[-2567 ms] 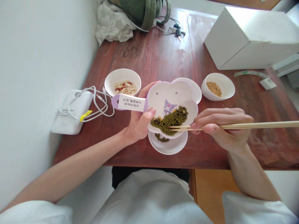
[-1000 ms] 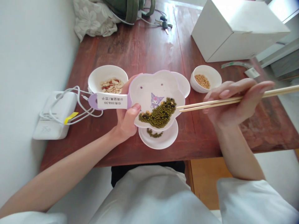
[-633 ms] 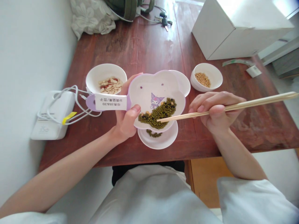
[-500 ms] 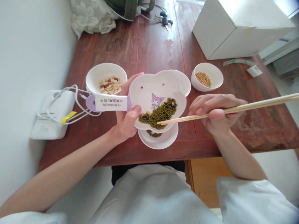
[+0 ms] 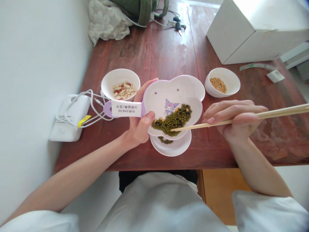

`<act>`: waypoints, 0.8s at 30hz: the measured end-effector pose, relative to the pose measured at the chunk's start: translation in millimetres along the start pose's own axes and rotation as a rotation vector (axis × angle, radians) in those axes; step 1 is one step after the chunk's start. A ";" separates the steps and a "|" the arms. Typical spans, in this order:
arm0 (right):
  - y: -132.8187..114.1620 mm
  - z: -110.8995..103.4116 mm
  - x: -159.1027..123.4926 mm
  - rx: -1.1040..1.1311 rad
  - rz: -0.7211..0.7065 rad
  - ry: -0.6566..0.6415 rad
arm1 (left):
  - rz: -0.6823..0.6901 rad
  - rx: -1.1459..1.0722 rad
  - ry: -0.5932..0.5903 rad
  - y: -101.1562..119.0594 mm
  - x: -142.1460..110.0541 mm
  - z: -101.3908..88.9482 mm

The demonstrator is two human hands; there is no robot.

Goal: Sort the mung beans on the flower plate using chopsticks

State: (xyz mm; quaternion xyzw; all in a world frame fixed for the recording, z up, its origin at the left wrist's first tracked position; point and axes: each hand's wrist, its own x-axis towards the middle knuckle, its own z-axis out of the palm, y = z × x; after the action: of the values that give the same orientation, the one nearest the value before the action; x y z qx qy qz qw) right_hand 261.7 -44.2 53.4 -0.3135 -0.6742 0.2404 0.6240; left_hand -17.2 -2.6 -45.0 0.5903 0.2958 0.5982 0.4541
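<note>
Holding the cloud-shaped bowl (image 5: 164, 87) by its lilac rim, the left hand (image 5: 138, 132) is pressing its thumb on the edge while its other fingers are mostly hiding underneath. On the handle, a white label (image 5: 126, 109) is reading upside down to the wearer, "任务38&39" and "分类坚果/豆子", and a Kuromi print (image 5: 170, 107) is decorating the inside. Fingers closed together, the right hand (image 5: 238, 120) is gripping wooden chopsticks (image 5: 280, 111), whose tips are meeting at the bowl's mung beans (image 5: 172, 125); I'm failing to tell whether they're pinching one. The bowl is partly covering a white dish (image 5: 173, 150) of mung beans and obscuring most of another white dish (image 5: 200, 87) behind. Over by the wall, a white plastic device (image 5: 64, 132) is carrying print too small to make out. The frame is cutting off a white carton (image 5: 263, 46) and a green bag (image 5: 134, 11).
</note>
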 end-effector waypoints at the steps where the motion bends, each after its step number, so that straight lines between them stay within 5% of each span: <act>1: 0.6 0.0 -0.1 -0.002 -0.005 0.000 | -0.008 -0.010 -0.004 -0.1 -0.7 0.2; 11: 1.3 8.6 7.1 0.094 -0.237 -0.258 | -0.046 -0.077 -0.031 -1.0 -3.8 0.5; 16: 2.0 7.3 4.1 0.062 -0.182 -0.115 | -0.064 -0.082 -0.035 8.0 0.9 4.0; 24: 0.8 9.4 5.1 0.064 -0.218 -0.165 | -0.002 -0.108 -0.019 15.8 7.4 14.6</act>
State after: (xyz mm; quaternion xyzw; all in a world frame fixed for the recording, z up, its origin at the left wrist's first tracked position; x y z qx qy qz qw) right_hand 252.4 -39.3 55.4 -0.1975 -0.7453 0.2176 0.5985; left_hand -5.3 -5.2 -25.9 0.5702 0.2593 0.6072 0.4889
